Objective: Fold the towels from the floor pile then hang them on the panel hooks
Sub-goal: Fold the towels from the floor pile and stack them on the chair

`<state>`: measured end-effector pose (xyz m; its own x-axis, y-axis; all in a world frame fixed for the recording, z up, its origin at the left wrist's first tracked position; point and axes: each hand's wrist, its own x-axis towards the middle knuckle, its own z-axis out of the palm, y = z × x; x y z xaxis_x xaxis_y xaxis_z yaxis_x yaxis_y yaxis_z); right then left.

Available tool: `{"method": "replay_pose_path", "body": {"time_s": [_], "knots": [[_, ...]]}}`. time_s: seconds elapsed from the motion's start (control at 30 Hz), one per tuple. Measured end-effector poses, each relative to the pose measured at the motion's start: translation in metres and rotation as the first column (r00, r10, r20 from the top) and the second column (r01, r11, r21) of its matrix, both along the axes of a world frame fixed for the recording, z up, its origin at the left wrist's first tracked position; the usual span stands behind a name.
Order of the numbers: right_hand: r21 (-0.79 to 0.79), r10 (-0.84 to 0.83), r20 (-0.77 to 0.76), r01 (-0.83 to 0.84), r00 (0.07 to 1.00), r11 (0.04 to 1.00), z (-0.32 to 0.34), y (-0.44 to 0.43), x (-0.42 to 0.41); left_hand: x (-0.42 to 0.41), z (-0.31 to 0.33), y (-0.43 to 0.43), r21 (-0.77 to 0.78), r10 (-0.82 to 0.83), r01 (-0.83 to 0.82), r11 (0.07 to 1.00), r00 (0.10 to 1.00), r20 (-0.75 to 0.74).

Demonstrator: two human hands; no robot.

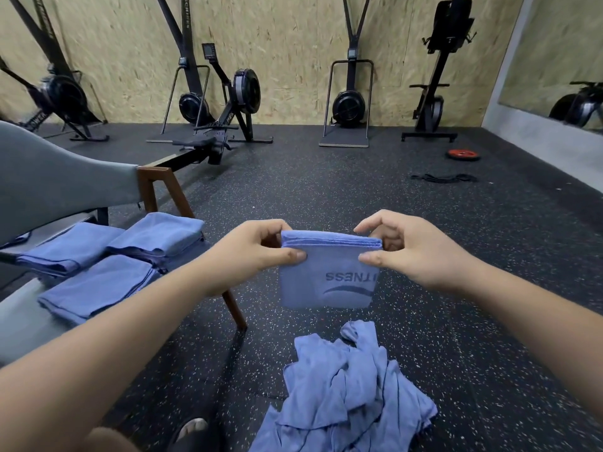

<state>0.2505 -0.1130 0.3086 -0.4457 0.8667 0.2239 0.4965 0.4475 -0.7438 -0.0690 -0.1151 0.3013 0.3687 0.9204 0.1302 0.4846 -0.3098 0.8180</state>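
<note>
Gym room, head view: speckled black rubber floor, chipboard wall with rowing and ski machines along it, red weight plate far beyond the right grip.

Left grip and right grip each pinch an upper corner of one blue folded towel, thumb on the near face and fingers behind. It hangs between them in several layers, clear of the floor.

Progress, judged: three folded stacks lie on the grey chair, just left of the left grip. Floor pile, directly below the grips and nearer the feet, holds several crumpled towels not yet folded. No hooks or panel in view, so no hanging can be confirmed. Folding is partly done; hanging is all left.

Writing: towel print reads upside down "TNESS", first letters covered by the right thumb, probably "FITNESS". Dark curved stroke beside it. Machine lettering too blurred to read.
</note>
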Motion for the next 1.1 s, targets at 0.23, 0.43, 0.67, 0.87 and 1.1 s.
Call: {"method": "replay_pose_path", "body": {"time_s": [0.23, 0.43, 0.67, 0.87, 1.1], "knots": [[0.028, 0.082, 0.32, -0.096, 0.944, 0.995, 0.008, 0.01, -0.049, -0.027, 0.023, -0.016, 0.129, 0.1, -0.051, 0.99, 0.907, -0.41], [0.055, 0.17, 0.443, -0.216, 0.88, 0.975, 0.034, 0.044, -0.148, -0.103, 0.035, -0.038, 0.187, 0.284, -0.224, 0.956, 0.867, -0.41], [0.168, 0.244, 0.473, -0.359, 0.846, 0.918, 0.065, 0.085, -0.302, -0.218, 0.05, -0.056, 0.259, 0.609, -0.551, 0.793, 0.723, -0.327], [0.281, 0.264, 0.391, -0.388, 0.882, 0.878, 0.073, 0.112, -0.423, -0.301, 0.069, -0.054, 0.364, 0.788, -0.699, 0.615, 0.544, -0.288], [0.422, 0.208, 0.381, -0.369, 0.901, 0.828, 0.014, 0.123, -0.492, -0.329, 0.015, -0.052, 0.534, 0.81, -0.61, 0.585, 0.456, -0.367]]}}
